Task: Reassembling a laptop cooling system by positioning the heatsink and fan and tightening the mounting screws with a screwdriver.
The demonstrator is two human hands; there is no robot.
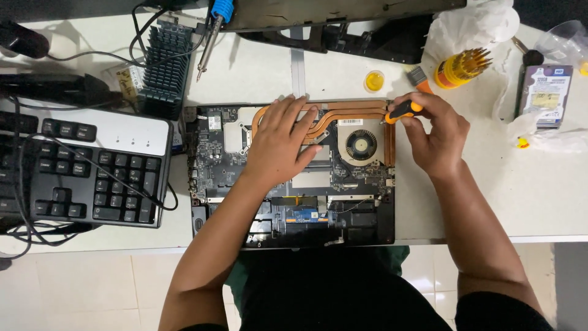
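White worktop [257, 73], pale tiled floor below its near edge. Opened laptop chassis [294, 178] flat at centre, mainboard exposed. Left hand [278, 144] lying palm-down and open on copper heat pipes [343, 116], fingers spread, grasping nothing, just pressing. Right hand [438, 138] closed in a pinch grip around orange-and-black screwdriver [403, 111], tip angled down at chassis top-right corner. Cooling fan [361, 145] between the two hands, just left of right grip. Black keyboard [86, 171] well left of left hand, cables trailing over it. Soldering iron [211, 40] and finned heatsink [165, 61] up-left of left hand. Yellow bit holder [459, 67] just above right grip; hard drive [545, 95] further right; small yellow cap [374, 80] above screwdriver.
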